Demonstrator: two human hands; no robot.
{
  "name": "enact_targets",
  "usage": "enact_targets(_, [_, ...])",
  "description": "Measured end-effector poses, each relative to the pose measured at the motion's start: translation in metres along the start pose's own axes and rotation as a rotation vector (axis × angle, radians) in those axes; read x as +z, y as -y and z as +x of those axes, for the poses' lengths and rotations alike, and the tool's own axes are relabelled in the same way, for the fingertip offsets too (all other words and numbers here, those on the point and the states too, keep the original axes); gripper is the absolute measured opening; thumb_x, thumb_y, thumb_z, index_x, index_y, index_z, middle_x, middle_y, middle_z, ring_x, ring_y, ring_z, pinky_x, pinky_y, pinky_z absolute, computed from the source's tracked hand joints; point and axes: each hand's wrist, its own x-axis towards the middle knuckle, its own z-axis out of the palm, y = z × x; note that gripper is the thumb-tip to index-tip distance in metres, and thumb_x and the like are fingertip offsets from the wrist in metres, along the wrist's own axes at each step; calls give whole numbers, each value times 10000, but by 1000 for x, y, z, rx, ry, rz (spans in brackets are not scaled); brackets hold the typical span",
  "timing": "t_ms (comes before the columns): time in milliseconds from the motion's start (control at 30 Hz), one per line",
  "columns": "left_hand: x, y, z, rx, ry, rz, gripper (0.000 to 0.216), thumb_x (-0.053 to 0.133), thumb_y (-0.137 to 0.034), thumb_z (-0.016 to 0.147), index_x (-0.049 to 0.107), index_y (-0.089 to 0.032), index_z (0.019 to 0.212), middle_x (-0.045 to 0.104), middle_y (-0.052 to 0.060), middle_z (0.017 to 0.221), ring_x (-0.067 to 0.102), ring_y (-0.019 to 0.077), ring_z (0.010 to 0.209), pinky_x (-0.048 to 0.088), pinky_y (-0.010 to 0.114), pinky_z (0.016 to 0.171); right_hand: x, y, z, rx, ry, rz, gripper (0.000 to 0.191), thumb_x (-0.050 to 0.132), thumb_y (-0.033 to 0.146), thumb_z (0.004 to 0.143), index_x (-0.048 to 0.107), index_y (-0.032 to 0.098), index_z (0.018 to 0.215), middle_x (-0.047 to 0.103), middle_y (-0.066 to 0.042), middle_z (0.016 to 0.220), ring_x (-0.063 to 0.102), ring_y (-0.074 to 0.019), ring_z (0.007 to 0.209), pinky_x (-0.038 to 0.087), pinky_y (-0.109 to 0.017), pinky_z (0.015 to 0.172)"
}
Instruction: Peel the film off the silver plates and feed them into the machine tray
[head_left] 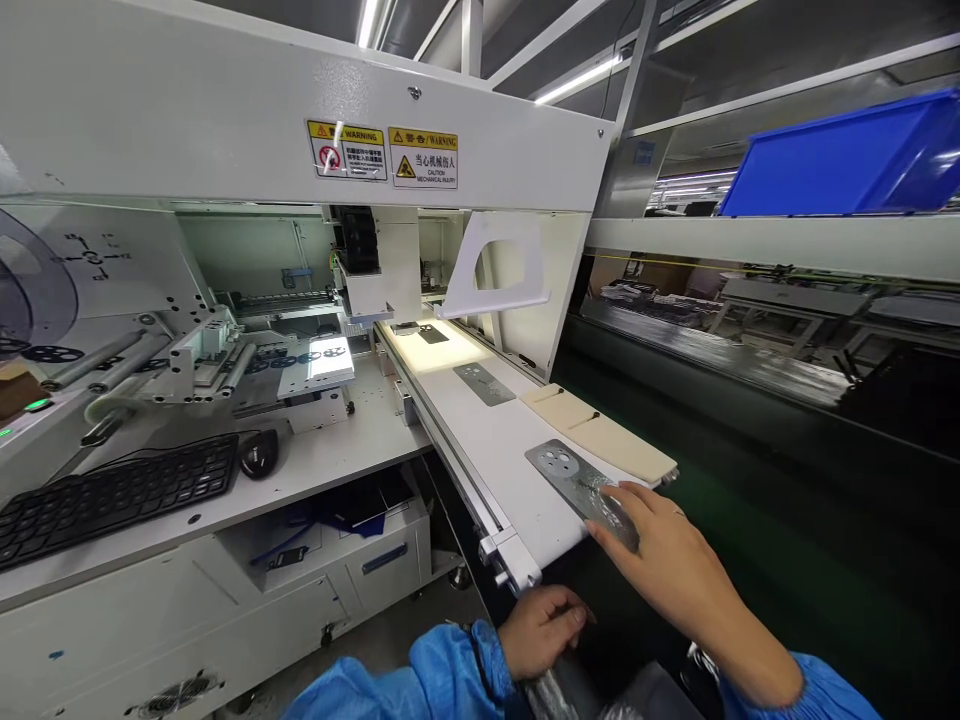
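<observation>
At the near end of a white conveyor belt (487, 440), my right hand (667, 555) grips a thin grey plate (559, 462) by its near end, thumb on one edge and fingers on the other. The plate looks like a phone back panel, with a round cluster of holes at its far end and a shiny film near my fingers. My left hand (541, 628) is closed just below the belt's end; a thin edge shows past its fingertips, too little to name. Clear plastic wrap (555, 695) lies beneath it. A second grey panel (484, 384) rests flat farther up the belt.
A dark panel (433, 334) sits on the lit belt section inside the white machine (225, 110). A cream side board (600, 432) borders the belt's right. Left are a keyboard (120, 495) and mouse (259, 454); a blue bin (840, 155) stands upper right.
</observation>
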Motion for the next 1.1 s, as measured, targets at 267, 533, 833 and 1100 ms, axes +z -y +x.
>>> enact_targets(267, [0,-10,-2,8,15,-11,484,479,-576,849,679,-136,861,440,-46,558,377,78,492,320,219,515,1,8,-6,-116,12,-34,505,486,502,887,595,156,1237,502,-149,1353,441,-334,1264,451,-495,990])
enact_targets(533, [1,-9,-2,-5,-21,-37,478,484,-568,848,678,-132,866,425,-51,534,374,95,505,339,248,545,9,24,-7,-252,135,43,521,431,511,939,511,194,1345,380,-92,1464,283,-314,1372,307,-574,1092])
enact_targets(833, [2,-10,-2,6,-26,-65,529,488,-615,828,684,-125,867,435,-48,534,384,96,510,352,256,555,4,28,-4,-226,206,28,551,433,513,937,484,183,1375,335,-79,1486,237,-308,1390,261,-570,1116])
enact_targets(1100, [1,-14,-2,29,-10,-102,571,480,-660,813,662,-118,821,423,-52,531,358,80,480,303,240,501,6,32,-2,-220,261,13,614,358,580,940,470,179,1391,308,-74,1497,218,-309,1395,243,-567,1127])
